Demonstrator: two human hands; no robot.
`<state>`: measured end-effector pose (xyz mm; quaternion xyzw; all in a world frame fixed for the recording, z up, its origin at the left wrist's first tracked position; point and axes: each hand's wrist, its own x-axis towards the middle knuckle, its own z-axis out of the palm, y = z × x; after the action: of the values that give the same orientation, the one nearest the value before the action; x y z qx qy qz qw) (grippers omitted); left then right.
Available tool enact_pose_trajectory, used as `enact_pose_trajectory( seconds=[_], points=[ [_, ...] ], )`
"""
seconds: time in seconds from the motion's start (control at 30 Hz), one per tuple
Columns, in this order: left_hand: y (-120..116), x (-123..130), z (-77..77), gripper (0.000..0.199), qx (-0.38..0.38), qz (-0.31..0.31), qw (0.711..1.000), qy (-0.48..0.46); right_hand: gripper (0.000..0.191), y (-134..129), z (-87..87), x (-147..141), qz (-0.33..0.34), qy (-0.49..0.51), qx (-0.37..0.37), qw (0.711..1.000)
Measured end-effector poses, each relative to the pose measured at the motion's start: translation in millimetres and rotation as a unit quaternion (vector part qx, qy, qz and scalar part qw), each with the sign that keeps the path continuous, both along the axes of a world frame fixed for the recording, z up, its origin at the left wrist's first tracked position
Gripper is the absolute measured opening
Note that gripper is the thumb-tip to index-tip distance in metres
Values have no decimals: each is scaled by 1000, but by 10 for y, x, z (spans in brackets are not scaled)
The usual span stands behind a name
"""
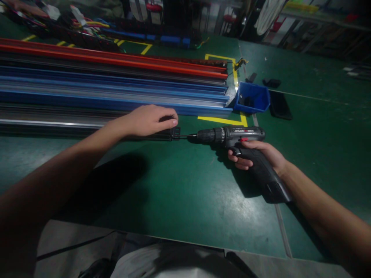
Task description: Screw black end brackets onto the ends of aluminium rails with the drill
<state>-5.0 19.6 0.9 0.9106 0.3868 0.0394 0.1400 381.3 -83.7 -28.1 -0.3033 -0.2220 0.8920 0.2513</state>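
My right hand [257, 154] is wrapped round the handle of a black cordless drill [243, 134], which points left. Its thin bit meets, or nearly meets, a small black end piece [175, 133] at the right end of a long black rail [58, 122]. Over that end of the rail lies my left hand [150, 120], its fingers curled and thumb pointing right; whether it pinches anything between them is hidden. Behind the black rail run long blue rails [116, 90] and red rails [116, 58], side by side.
A blue bin [252, 97] with dark small parts stands past the rail ends, beside a black flat object [280, 105]. Wire bundles [87, 25] lie at the back left, near a person's hand. Yellow tape marks the green table [185, 185].
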Motion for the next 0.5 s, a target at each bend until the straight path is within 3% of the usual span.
enact_pose_trajectory(
  seconds=[0.5],
  points=[
    [-3,0,3,51,-6,2,1000,-1,31,-8,8,-10,-2,-11,2,1000]
  ],
)
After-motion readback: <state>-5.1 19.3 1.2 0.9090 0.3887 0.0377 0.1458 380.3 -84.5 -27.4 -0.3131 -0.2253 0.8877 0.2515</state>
